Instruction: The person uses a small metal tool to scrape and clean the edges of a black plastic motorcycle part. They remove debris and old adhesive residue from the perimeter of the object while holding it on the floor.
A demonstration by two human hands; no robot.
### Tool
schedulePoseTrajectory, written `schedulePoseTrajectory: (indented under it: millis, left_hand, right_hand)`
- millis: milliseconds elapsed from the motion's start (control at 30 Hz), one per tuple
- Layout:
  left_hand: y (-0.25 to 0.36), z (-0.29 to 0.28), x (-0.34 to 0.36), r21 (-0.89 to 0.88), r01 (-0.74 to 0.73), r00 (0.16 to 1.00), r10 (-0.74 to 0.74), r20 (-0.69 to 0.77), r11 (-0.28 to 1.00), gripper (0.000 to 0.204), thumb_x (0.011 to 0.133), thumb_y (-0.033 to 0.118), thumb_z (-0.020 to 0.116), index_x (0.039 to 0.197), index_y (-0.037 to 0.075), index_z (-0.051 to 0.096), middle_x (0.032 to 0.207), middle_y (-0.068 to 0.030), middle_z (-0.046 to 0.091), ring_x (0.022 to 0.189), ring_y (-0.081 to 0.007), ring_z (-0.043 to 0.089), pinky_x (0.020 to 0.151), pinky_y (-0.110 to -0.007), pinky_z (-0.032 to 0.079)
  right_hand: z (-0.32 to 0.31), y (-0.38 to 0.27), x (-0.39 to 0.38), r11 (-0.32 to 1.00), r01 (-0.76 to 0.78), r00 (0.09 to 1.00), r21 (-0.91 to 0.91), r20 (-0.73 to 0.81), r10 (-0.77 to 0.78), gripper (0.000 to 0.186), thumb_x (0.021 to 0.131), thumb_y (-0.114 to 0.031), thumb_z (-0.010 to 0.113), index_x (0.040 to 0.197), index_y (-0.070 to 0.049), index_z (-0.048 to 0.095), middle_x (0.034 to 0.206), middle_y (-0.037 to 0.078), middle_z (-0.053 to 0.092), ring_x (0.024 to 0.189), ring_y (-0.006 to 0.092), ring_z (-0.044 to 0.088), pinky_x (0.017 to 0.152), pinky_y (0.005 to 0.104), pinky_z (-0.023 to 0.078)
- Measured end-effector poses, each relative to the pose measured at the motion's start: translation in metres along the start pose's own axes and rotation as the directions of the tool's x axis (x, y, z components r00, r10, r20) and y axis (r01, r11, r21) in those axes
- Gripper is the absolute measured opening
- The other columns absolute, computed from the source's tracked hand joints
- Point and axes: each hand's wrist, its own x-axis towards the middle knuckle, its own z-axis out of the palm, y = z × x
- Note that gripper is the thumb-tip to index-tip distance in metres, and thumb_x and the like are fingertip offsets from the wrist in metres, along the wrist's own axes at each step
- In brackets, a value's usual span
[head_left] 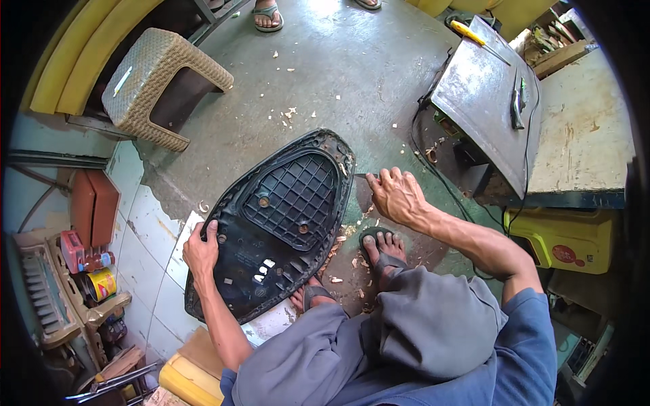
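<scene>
Left hand [202, 252] pinches the left rim of a black motorcycle seat base [254, 240], thumb on top. The base is near the middle, ribbed side up. The right hand [396, 195], just right of it, curls tight around a thin dark tool [361, 176], maybe a knife. It looks like trimming the edge is the step now. The next move likely needs the base held still and the tool moved along its rim.
</scene>
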Motion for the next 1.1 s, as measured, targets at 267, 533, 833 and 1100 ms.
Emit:
schedulePoseTrajectory:
  millis: [267,533,833,1100]
  left_hand:
    - [-0.002,0.013,0.001,-0.02,-0.071,0.996,0.07,-0.047,0.997,0.05,0.092,0.06,0.057,0.104,0.013,0.07,0.085,-0.0236,0.07,0.086,-0.0495,0.065,0.073,-0.056,0.048]
    - [-0.002,0.023,0.009,-0.006,-0.058,0.986,0.057,-0.156,0.998,0.056,0.09,0.064,0.056,0.108,0.014,0.07,0.089,-0.0251,0.07,0.088,-0.0496,0.065,0.074,-0.057,0.049]
    - [0.004,0.013,0.0,0.003,-0.044,0.988,0.044,-0.148,0.999,0.054,0.091,0.064,0.055,0.108,0.015,0.069,0.089,-0.0238,0.071,0.089,-0.0498,0.065,0.074,-0.056,0.049]
    - [0.004,0.013,-0.002,-0.005,-0.064,0.987,0.062,-0.146,0.998,0.051,0.092,0.06,0.058,0.103,0.012,0.069,0.086,-0.0197,0.071,0.086,-0.0477,0.065,0.073,-0.053,0.048]
  right_hand:
    - [0.001,-0.01,0.017,0.933,0.232,0.965,-0.275,0.189,-0.184,0.042,0.091,-0.023,0.054,0.127,0.0,0.059,0.093,0.017,0.064,0.077,0.0275,0.064,0.056,0.0385,0.05]
    - [0.04,0.028,0.002,0.193,-0.609,0.787,0.769,0.555,0.269,0.043,0.092,-0.031,0.05,0.126,-0.014,0.069,0.072,0.005,0.064,0.062,0.0175,0.06,0.065,0.037,0.054]
    - [-0.001,-0.006,0.002,1.0,-0.002,1.0,-0.024,0.012,0.002,0.036,0.092,-0.021,0.054,0.122,-0.004,0.066,0.096,0.019,0.067,0.084,0.032,0.069,0.062,0.0465,0.056]
    - [-0.015,-0.035,0.019,0.921,0.082,0.991,-0.382,0.131,-0.034,0.023,0.085,-0.022,0.056,0.092,-0.003,0.068,0.081,0.006,0.055,0.072,0.0177,0.052,0.052,0.0338,0.04]
